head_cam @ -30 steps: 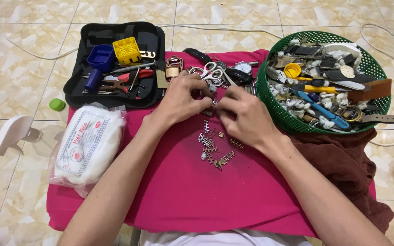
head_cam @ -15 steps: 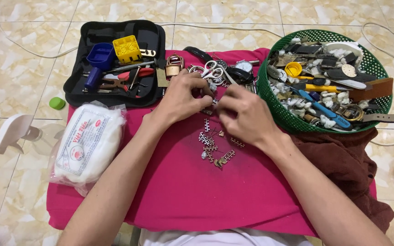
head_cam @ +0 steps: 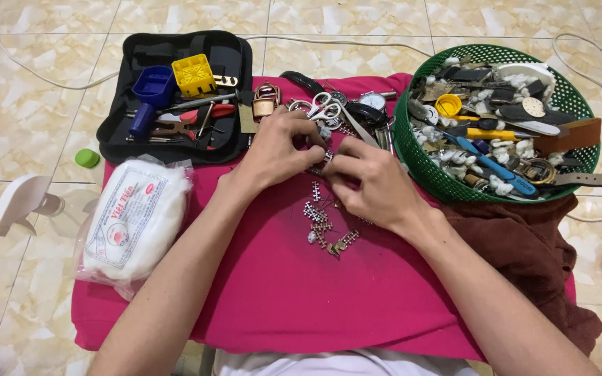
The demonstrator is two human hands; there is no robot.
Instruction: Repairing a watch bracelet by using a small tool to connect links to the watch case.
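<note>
Pinching together over the pink cloth (head_cam: pixel 273 292), both hands meet at a small metal link piece (head_cam: pixel 323 161), apparently part of a watch band. The left hand (head_cam: pixel 276 150) closes on it from the tool case (head_cam: pixel 175 97) side, the right hand (head_cam: pixel 371 182) from the basket (head_cam: pixel 412 150) side, fingertips all but touching. The piece lies between the two grips, equally near each, and its long axis seems to run across from hand to hand, though the fingers hide most of it. Loose band links (head_cam: pixel 325 226) lie on the cloth just toward the person from the hands, strung roughly toward the person's body. A cotton pack (head_cam: pixel 134 223) sits on the case side. Compared with the earlier frames, nothing visibly differs: hands, piece and links sit in the same places.
</note>
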